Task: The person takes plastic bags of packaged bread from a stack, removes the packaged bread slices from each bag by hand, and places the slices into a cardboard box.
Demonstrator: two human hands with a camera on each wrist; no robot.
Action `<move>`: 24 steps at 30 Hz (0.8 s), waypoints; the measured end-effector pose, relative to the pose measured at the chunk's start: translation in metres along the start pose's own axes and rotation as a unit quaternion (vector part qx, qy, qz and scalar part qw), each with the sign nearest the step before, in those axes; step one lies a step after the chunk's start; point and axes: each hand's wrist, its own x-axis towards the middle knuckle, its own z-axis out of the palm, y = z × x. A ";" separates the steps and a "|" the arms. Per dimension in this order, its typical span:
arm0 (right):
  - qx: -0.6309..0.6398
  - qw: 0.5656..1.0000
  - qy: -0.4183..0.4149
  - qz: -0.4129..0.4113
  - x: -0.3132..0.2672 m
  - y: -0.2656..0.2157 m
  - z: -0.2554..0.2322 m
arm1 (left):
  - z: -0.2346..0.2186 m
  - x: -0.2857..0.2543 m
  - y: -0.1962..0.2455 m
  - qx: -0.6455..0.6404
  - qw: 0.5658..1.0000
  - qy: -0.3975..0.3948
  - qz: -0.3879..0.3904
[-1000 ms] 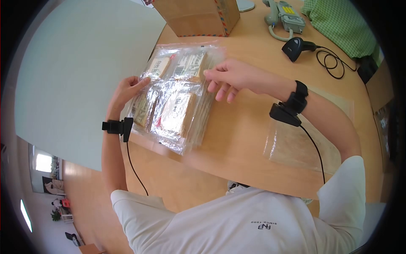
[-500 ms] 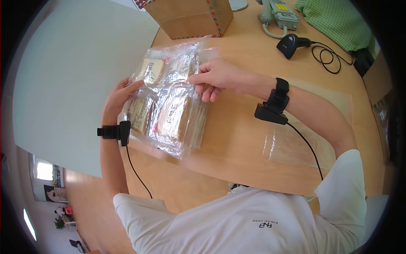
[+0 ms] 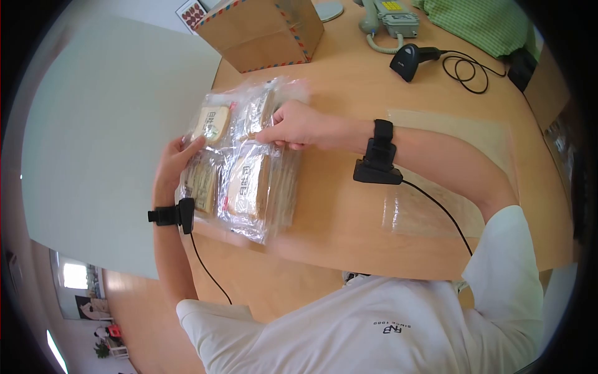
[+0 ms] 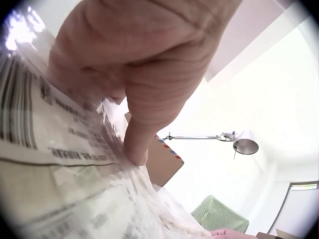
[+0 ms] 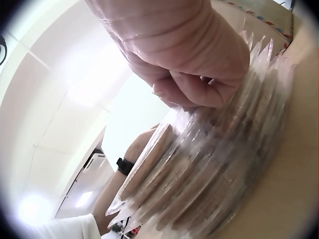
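The right hand [image 3: 293, 124] now curls onto the stack of packets [image 3: 240, 168], which tilts upright from its 9 o'clock edge, where the left hand [image 3: 176, 159] grips it, ready for squaring.

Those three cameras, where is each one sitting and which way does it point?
Head: worn on the head, looks down at the table; both arms and the shirt show.
Left wrist: looks up past the left hand at the ceiling.
Right wrist: looks under the right hand, along the table.
All three share the stack of clear packets.
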 end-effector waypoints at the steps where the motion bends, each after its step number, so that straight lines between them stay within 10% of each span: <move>1: 0.008 1.000 0.005 -0.004 -0.002 0.001 0.000 | 0.002 -0.001 0.001 -0.025 1.000 0.004 0.010; 12: 0.030 0.987 0.096 -0.124 -0.033 -0.002 -0.001 | 0.012 -0.004 0.022 -0.068 0.991 0.045 0.102; 24: 0.192 0.960 0.130 -0.159 -0.262 0.024 0.011 | 0.131 -0.077 0.161 0.016 0.946 -0.062 0.318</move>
